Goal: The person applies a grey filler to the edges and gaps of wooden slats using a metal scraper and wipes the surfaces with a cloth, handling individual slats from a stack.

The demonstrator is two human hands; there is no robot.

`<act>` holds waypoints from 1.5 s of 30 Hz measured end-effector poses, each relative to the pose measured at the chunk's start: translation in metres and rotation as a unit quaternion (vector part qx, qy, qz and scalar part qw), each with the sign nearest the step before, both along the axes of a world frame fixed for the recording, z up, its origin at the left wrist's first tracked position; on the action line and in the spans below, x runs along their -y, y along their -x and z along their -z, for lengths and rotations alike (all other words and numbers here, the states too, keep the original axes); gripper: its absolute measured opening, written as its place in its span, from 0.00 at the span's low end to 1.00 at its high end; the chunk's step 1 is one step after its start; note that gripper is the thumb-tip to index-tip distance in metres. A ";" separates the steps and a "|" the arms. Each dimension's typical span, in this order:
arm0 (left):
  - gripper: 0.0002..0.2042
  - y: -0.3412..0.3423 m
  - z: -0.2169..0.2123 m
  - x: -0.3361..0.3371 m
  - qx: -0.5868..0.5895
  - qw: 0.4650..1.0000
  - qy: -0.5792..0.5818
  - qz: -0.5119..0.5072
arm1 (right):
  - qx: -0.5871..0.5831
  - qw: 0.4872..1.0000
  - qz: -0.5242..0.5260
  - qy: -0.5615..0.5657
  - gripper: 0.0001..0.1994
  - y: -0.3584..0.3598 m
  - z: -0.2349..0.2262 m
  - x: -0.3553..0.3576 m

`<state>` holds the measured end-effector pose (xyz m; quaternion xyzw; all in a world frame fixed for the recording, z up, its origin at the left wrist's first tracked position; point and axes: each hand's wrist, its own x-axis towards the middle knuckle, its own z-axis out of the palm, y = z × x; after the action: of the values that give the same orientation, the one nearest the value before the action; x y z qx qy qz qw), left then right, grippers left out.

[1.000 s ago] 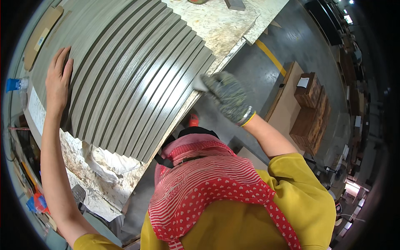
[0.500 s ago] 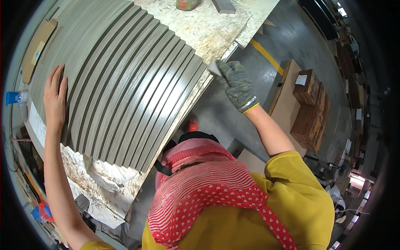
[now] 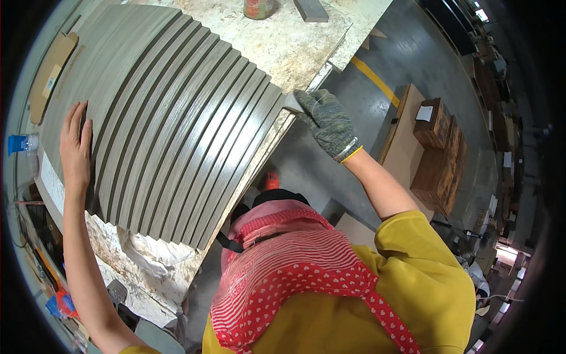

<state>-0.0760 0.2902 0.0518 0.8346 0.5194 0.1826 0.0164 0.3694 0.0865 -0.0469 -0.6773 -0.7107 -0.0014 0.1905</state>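
Note:
A row of grey wood-grain boards (image 3: 171, 127), long narrow strips staggered side by side, lies across the worktable. My bare left hand (image 3: 76, 147) rests on the boards at the far left, fingers stretched out, holding nothing. My right hand (image 3: 329, 121), in a dark grey knitted glove with a yellow-edged cuff, is closed on a small pale grey folded piece (image 3: 292, 104), possibly sandpaper. That piece is at the right end of the nearest boards, by the table edge. The gloved fingers hide most of it.
The pale, stained worktable (image 3: 295, 56) carries a can (image 3: 258, 8) and a short grey offcut (image 3: 311, 10) at the back. A cardboard strip (image 3: 52, 79) lies far left. Brown wooden boxes (image 3: 436, 165) stand right, beyond a yellow floor line (image 3: 375, 79).
My gloved right hand has moved slightly left and down, bringing the pale piece to the boards' right end. My left hand stays on the boards, appearing slightly lower in the picture.

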 end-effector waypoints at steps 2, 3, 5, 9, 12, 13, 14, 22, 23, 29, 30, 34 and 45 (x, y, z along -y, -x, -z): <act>0.20 -0.001 -0.001 0.001 -0.010 1.000 -0.001 -0.005 | -0.011 1.000 0.018 -0.008 0.25 -0.004 0.001 -0.001; 0.20 -0.001 0.000 0.001 -0.003 1.000 0.003 -0.007 | -0.020 0.999 0.039 -0.014 0.25 -0.005 0.001 0.000; 0.20 0.000 0.001 0.001 0.003 1.000 0.009 -0.010 | -0.004 1.000 -0.004 -0.012 0.25 0.001 -0.003 0.000; 0.20 -0.001 0.000 0.000 0.005 1.000 0.004 0.002 | -0.003 0.998 -0.038 -0.042 0.24 -0.013 0.010 -0.005; 0.20 0.000 0.000 -0.002 0.006 1.000 0.002 0.007 | 0.019 0.999 -0.007 -0.045 0.23 -0.018 0.004 -0.005; 0.20 0.001 0.001 -0.002 0.006 1.000 0.000 0.011 | 0.019 0.999 -0.006 -0.045 0.23 -0.016 0.005 -0.006; 0.20 0.003 0.002 -0.002 0.005 1.000 -0.001 0.012 | 0.026 0.998 -0.041 -0.037 0.23 -0.012 0.007 -0.008; 0.19 -0.003 -0.004 0.001 -0.018 1.000 0.005 0.001 | -0.002 0.997 -0.055 -0.047 0.20 -0.030 0.004 -0.019; 0.19 -0.003 -0.004 0.001 -0.020 1.000 0.004 0.003 | 0.022 0.992 -0.109 -0.062 0.19 -0.027 0.001 -0.022; 0.19 -0.003 -0.005 0.003 -0.039 0.999 -0.002 -0.001 | 0.076 0.989 -0.121 -0.036 0.16 -0.044 -0.001 -0.027; 0.19 -0.002 -0.005 0.003 -0.038 0.999 -0.002 -0.004 | 0.092 0.988 -0.113 -0.048 0.15 -0.047 -0.007 -0.026; 0.19 -0.001 -0.005 0.002 -0.029 1.000 0.003 -0.002 | 0.045 0.978 -0.190 -0.067 0.15 -0.021 -0.003 -0.023; 0.20 -0.006 -0.007 0.005 -0.029 0.999 0.007 -0.013 | 0.061 0.986 -0.150 -0.031 0.18 -0.035 0.003 -0.029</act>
<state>-0.0698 0.2850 0.0588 0.8327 0.5317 0.1544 0.0050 0.4049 0.1158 -0.0496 -0.5553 -0.8142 -0.0365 0.1656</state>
